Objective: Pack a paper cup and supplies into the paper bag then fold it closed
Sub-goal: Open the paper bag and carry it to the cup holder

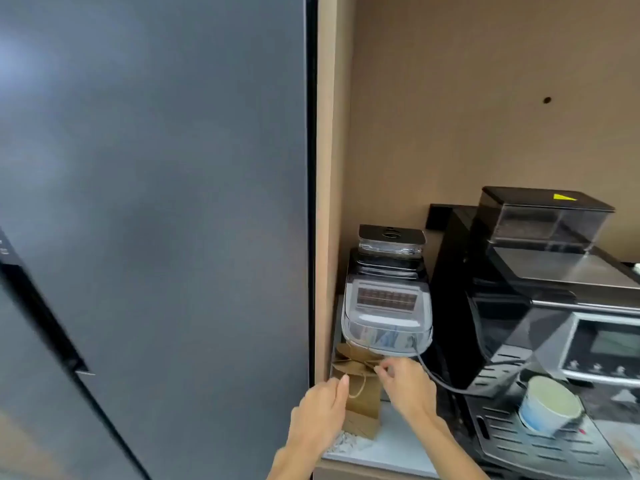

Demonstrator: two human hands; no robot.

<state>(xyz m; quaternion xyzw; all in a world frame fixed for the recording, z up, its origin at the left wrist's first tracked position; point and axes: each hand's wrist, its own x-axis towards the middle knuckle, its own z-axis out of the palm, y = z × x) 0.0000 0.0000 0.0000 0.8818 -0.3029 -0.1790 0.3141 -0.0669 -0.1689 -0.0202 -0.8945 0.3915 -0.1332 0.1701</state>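
Note:
A brown paper bag (pixel 363 407) with twine handles stands upright on the counter, against the wall panel on its left. My left hand (pixel 320 415) grips the bag's top left edge. My right hand (pixel 407 384) pinches its top right edge, so the mouth is held between both hands. Whether anything lies inside the bag is hidden. A paper cup (pixel 550 405), white and blue with a pale green inside, sits on the drip tray of the black coffee machine (pixel 519 323) at the right.
A grey and black appliance (pixel 387 306) with a clear container on top stands just behind the bag; its grey cable (pixel 440 379) runs past my right hand. A tall dark door (pixel 156 220) fills the left. The pale counter (pixel 391 445) is narrow.

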